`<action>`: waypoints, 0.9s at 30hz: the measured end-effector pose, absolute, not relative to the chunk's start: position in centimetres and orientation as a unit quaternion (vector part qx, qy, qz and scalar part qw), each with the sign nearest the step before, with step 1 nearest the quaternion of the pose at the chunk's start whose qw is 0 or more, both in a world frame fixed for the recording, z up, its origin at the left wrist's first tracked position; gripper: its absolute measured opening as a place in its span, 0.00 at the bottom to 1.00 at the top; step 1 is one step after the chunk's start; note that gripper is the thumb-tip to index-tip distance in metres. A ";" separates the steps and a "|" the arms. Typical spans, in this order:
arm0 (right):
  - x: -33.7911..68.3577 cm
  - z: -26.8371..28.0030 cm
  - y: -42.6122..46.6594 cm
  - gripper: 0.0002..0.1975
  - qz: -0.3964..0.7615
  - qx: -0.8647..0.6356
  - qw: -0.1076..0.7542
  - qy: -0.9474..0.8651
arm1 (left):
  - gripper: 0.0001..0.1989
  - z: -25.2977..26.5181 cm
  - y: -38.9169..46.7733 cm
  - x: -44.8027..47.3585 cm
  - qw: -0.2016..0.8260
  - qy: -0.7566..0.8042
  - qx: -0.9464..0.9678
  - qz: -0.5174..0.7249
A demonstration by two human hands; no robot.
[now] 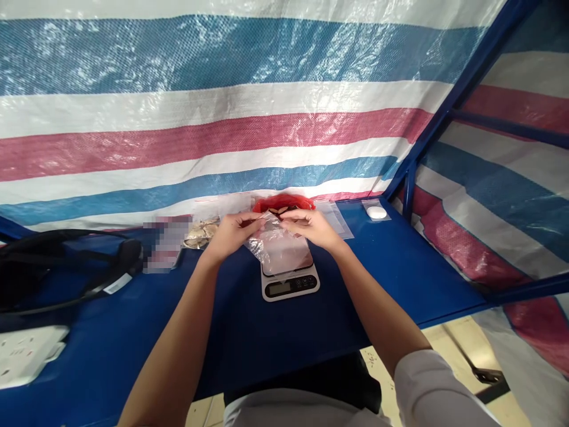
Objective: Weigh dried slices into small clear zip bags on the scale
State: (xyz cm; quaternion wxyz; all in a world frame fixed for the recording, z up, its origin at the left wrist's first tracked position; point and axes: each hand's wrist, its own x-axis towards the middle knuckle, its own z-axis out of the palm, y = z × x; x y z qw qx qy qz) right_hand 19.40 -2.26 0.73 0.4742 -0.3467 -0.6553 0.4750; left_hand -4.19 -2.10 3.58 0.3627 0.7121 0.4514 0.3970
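Note:
A clear plastic bag (273,246) hangs between my two hands, over the plate of a white digital kitchen scale (291,289). My left hand (235,231) pinches the bag's upper edge on one side. On the other side my right hand (313,227) has its fingers closed on the same edge. Behind the hands lies a red bag (284,200) with brown pieces inside, partly hidden by my fingers. Left of my left hand sits a clear bag of pale brown dried pieces (201,232). The scale's display shows no figures I can read.
More flat clear bags (335,218) lie right of the red bag. A small white object (376,212) rests on a clear packet at the back right. A black headset-like item (111,273) and a white power strip (31,356) occupy the left of the blue table (267,344). Striped sheeting (213,127) closes the back.

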 end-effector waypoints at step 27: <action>19.0 0.7 0.5 0.14 0.407 -0.339 0.415 -0.740 | 0.17 2.7 0.2 -4.8 0.385 0.408 0.740 0.371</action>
